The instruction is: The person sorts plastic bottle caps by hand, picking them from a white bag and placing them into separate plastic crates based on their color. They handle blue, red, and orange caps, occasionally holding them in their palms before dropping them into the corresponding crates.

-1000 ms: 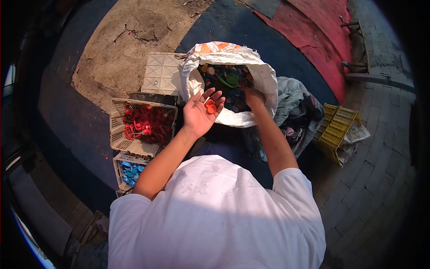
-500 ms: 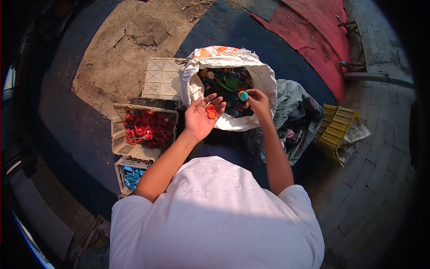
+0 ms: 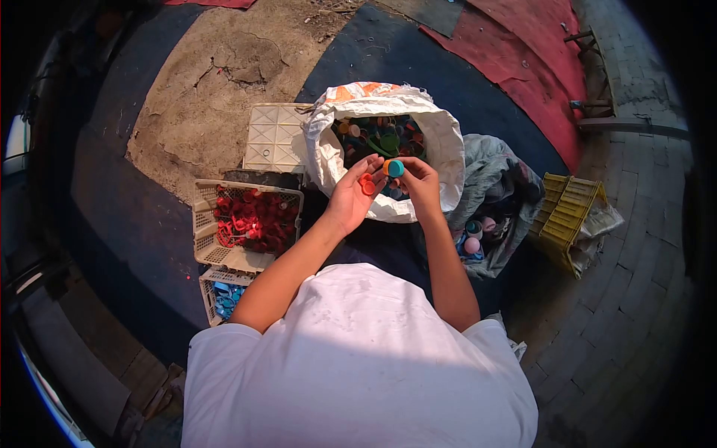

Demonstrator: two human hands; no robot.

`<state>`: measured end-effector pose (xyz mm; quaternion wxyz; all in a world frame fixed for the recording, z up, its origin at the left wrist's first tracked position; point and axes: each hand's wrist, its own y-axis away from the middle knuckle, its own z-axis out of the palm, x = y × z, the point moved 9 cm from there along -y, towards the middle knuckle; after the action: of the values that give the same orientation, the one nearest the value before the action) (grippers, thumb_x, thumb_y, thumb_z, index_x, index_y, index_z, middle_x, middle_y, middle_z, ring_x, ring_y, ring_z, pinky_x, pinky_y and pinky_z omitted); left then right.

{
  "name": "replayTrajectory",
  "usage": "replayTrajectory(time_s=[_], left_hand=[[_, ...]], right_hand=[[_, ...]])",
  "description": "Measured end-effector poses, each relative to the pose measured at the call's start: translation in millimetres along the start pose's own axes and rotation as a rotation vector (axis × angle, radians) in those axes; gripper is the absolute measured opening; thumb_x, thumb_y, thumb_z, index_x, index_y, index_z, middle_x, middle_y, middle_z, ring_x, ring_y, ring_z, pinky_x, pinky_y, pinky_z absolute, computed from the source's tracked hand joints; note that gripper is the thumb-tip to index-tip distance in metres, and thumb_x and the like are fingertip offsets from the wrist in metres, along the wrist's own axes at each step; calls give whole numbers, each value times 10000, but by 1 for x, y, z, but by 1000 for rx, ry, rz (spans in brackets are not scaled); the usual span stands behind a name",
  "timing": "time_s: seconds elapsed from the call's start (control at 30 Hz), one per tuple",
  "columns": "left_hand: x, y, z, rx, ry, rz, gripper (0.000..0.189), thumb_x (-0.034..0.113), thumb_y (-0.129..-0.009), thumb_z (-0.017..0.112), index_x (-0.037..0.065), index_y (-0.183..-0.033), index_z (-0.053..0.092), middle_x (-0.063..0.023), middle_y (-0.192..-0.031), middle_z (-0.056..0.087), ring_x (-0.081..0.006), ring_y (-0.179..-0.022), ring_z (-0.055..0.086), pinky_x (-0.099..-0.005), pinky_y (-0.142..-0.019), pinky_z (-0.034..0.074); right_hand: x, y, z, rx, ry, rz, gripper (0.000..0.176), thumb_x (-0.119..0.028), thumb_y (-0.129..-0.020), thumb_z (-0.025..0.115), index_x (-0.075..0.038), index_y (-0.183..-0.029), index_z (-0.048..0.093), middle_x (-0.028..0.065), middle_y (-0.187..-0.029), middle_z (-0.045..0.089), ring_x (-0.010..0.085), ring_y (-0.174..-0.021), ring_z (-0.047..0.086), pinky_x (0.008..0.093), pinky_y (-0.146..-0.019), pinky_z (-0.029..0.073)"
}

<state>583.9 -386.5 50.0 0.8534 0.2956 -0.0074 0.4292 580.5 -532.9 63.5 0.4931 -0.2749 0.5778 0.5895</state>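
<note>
My left hand (image 3: 351,203) is cupped palm up over the near side of a white woven sack (image 3: 445,134), with red-orange bottle caps (image 3: 367,185) lying in it. Beside it, my right hand (image 3: 423,191) pinches a teal bottle cap (image 3: 396,169) together with an orange cap (image 3: 386,166). The left fingertips come right up to these two caps. Inside the sack's rolled-down mouth lie mixed caps, including a large green lid (image 3: 389,142). My hands hide part of the pile.
A crate of red caps (image 3: 258,224) stands to the left, with a crate of blue caps (image 3: 226,297) nearer me. Behind them lies an upturned pale crate (image 3: 273,134). On the right are a grey-green sack (image 3: 493,168) with bottles and a yellow crate (image 3: 565,209).
My hands have come together: the left moved right and its fingers curled up, while the right brought the teal and orange caps left, to the left fingertips. The view shifted slightly.
</note>
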Motion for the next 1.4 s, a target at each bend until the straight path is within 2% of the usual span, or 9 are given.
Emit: replayTrajectory(time_s=[0.2,0.47,0.67,0.8,0.93,1.03,1.13,1.33,1.4], left_hand=[[-9,-6,2,-1,56,-57,289,253,-1023,589,39,-1215,606,-96,-1206,655,-221,-1139,622,-379,-1001,510],[-14,-7,-15,103,84,-77,242,202,-1032,572,29,-1198,605,-110,-1178,657,-234,-1124,630,-385,-1044,489],[-17,-10,-27,183,155,-70,217,153,-1026,574,14,-1190,599,-123,-1169,656,-254,-1137,634,-396,-1077,484],[-8,-5,-20,178,197,-63,191,109,-1019,575,8,-1178,605,-133,-1182,655,-280,-1176,630,-404,-1089,497],[-2,-1,-15,150,185,-73,186,74,-1010,573,12,-1180,610,-143,-1190,655,-295,-1186,628,-416,-1087,507],[-4,2,-17,150,190,-90,273,-22,-950,537,16,-1215,595,-140,-1198,641,-287,-1186,613,-412,-1085,500],[-4,6,-20,174,180,-111,359,-66,-890,508,20,-1229,586,-131,-1199,631,-269,-1159,611,-399,-1062,505],[0,12,-14,206,178,-139,433,-79,-819,488,24,-1228,586,-115,-1145,631,-253,-1057,618,-374,-997,526],[0,13,-15,195,176,-145,433,-68,-813,484,22,-1223,590,-112,-1111,633,-248,-1019,620,-372,-973,534]], right_hand=[[14,8,4,-50,-56,83,206,-193,-991,662,-16,-1085,706,34,-904,732,69,-693,626,202,-585,429],[24,10,8,33,-274,168,188,-200,-1026,576,-30,-1060,646,53,-867,710,99,-701,625,227,-597,472],[47,12,10,153,-428,143,243,-214,-1028,540,-15,-1139,624,47,-864,683,108,-703,621,236,-620,488],[22,7,-5,170,-401,64,347,-163,-1016,531,12,-1310,583,87,-995,692,121,-727,633,259,-650,496],[4,-16,-63,235,98,-101,430,-125,-982,569,-10,-1396,547,93,-1179,685,151,-779,655,270,-700,514],[-14,-26,-91,340,613,-193,393,-110,-940,612,5,-1315,599,142,-1124,717,239,-798,692,336,-765,544],[-6,-34,-85,192,869,-102,280,-142,-904,650,9,-1138,685,191,-1008,738,325,-868,721,391,-805,558],[60,-47,-60,-101,1656,58,127,-194,-775,750,-114,-866,786,127,-875,756,333,-847,732,470,-777,573],[74,-54,-60,-74,1700,68,132,-191,-758,754,-117,-860,794,136,-878,758,332,-863,740,458,-789,580]])
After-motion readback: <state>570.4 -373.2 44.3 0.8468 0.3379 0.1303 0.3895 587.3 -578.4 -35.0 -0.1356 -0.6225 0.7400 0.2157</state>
